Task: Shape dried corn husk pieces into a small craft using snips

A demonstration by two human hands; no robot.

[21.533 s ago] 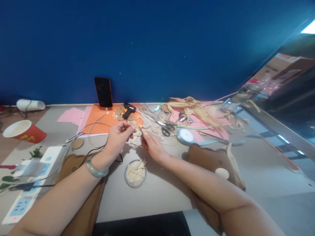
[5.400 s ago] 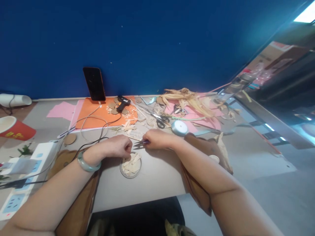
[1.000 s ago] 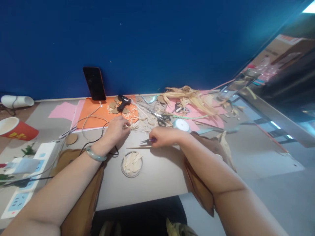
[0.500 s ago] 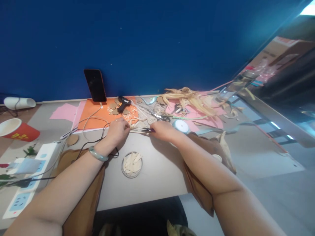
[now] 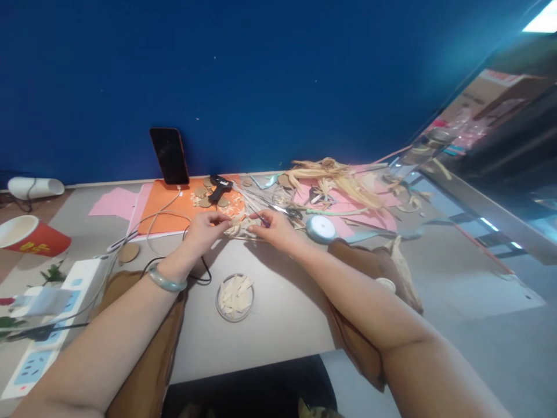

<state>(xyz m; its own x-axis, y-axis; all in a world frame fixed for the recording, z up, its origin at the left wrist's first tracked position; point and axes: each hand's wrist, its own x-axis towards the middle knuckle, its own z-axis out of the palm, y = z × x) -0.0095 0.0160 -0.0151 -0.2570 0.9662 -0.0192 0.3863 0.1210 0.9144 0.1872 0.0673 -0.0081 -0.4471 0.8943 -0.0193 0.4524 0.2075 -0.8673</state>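
Observation:
My left hand (image 5: 204,229), with a green bangle (image 5: 167,281) on the wrist, is pinched on a pale straw strip (image 5: 240,227) at the edge of the orange paper (image 5: 167,208). My right hand (image 5: 275,228) faces it a few centimetres away, fingers closed round small purple-handled snips (image 5: 262,218) whose tip points at the strip. Loose pale straw cuttings lie under both hands. Nearer me sits a small round dish (image 5: 235,296) filled with cut straw pieces.
A black phone (image 5: 169,155) leans on the blue wall, cable trailing. A black glue gun (image 5: 219,188), cardboard discs, scissors (image 5: 290,212), a ribbon spool (image 5: 321,228) and a straw heap (image 5: 335,180) on pink paper lie behind. A red cup (image 5: 30,235) and power strip (image 5: 65,290) are at left.
Both hands have moved from the bare table near the dish back to the straw pile by the orange paper. The left hand took up a strip and the right hand closed in on it.

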